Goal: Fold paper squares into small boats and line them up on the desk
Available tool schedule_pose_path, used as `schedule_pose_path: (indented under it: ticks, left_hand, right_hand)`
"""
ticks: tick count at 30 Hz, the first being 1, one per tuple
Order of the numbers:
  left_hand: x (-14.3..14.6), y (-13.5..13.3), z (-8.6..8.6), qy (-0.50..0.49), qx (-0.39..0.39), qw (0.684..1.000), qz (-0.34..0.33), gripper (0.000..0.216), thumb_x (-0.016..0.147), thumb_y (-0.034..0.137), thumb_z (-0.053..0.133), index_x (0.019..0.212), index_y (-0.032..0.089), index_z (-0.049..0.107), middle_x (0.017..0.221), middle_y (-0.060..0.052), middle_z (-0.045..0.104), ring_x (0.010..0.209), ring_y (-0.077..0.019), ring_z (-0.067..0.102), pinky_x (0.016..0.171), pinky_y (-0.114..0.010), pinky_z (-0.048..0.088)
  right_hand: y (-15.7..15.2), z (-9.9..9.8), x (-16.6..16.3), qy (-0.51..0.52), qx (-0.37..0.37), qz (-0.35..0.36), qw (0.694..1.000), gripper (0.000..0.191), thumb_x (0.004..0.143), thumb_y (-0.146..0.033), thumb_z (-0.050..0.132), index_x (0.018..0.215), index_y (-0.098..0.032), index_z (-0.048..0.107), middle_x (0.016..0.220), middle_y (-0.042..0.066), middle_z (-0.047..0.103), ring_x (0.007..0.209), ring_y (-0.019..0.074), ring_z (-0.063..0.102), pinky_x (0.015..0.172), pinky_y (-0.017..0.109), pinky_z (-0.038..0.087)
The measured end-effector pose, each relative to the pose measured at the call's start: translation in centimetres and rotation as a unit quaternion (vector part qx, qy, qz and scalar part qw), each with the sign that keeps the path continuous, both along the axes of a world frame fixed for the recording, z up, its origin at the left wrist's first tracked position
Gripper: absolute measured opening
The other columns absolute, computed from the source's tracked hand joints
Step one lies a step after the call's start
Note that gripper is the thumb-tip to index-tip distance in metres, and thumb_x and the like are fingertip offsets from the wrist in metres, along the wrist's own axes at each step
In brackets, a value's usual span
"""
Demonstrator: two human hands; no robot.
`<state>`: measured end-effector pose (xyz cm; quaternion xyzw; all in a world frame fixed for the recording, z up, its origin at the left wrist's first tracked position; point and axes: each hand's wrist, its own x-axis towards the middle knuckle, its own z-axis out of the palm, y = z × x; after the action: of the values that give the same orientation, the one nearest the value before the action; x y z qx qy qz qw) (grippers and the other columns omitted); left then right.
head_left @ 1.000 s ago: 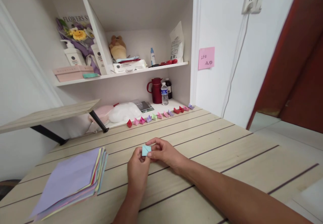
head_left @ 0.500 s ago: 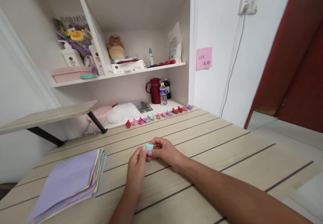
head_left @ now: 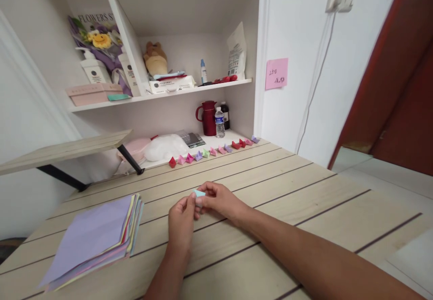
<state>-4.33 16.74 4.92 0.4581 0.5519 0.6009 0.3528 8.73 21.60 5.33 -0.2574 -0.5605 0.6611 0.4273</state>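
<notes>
Left hand: the left hand (head_left: 181, 217) rests low over the wooden table (head_left: 287, 187), thumb and fingertips pinched on the near-left edge of a small folded light-blue paper piece (head_left: 199, 194)
Right hand: the right hand (head_left: 219, 199) meets it from the right, fingers curled and pinched on the same piece, thumb tip against its underside
Paper piece: held between both hands just above the table top, near the middle of the table, mostly hidden by the fingers
Paper stack: a fanned stack of coloured sheets (head_left: 94, 237), lilac on top, lies on the table well left of the hands
Finished folds: a row of small folded paper shapes (head_left: 211, 150), red, pink, purple and green, lines the far table edge
Shelf: a red jug (head_left: 209, 117) and a water bottle (head_left: 219, 124) stand behind that row
</notes>
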Motion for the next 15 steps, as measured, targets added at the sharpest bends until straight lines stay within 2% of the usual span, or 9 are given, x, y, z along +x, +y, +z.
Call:
schedule_pose_path:
  ticks: [3,7,13,15]
  left_hand:
    - [0.11,-0.02,-0.04,0.007,0.000,1.000,0.012,0.042,0.074,0.058,0.069,0.061,0.018,0.063,0.048,0.005,0.049,0.050,-0.0109,0.043,0.053,-0.024,0.034]
    - [0.16,-0.05,-0.05,0.012,0.004,1.000,0.029,0.039,0.072,0.054,0.072,0.062,0.018,0.062,0.050,0.005,0.053,0.050,-0.0102,0.043,0.053,-0.023,0.034]
    - [-0.14,0.17,-0.34,0.008,0.017,0.998,0.056,0.037,0.068,0.050,0.076,0.062,0.018,0.058,0.056,0.004,0.056,0.056,-0.0111,0.049,0.060,-0.024,0.039]
    - [-0.28,0.23,-0.32,0.003,0.022,0.998,0.064,0.036,0.069,0.051,0.075,0.069,0.018,0.061,0.064,0.002,0.061,0.062,-0.0127,0.054,0.064,-0.024,0.042]
  right_hand:
    - [0.10,-0.48,-0.17,-0.009,-0.012,-0.010,1.000,0.052,0.051,-0.035,0.093,0.092,-0.017,0.066,0.064,-0.005,0.065,0.060,0.0125,0.060,0.063,0.026,0.049]
    - [0.13,-0.51,-0.22,-0.020,-0.035,-0.012,0.999,0.040,0.053,-0.035,0.091,0.076,-0.013,0.067,0.057,-0.002,0.064,0.053,0.0125,0.060,0.056,0.026,0.047]
    - [0.35,-0.05,0.11,-0.016,-0.062,-0.024,0.998,0.041,0.050,-0.034,0.093,0.074,-0.013,0.067,0.060,0.000,0.067,0.052,0.0118,0.062,0.056,0.025,0.049]
    - [0.38,-0.05,0.14,-0.017,-0.066,-0.027,0.997,0.040,0.049,-0.033,0.093,0.072,-0.013,0.066,0.059,0.000,0.067,0.050,0.0116,0.062,0.055,0.025,0.048]
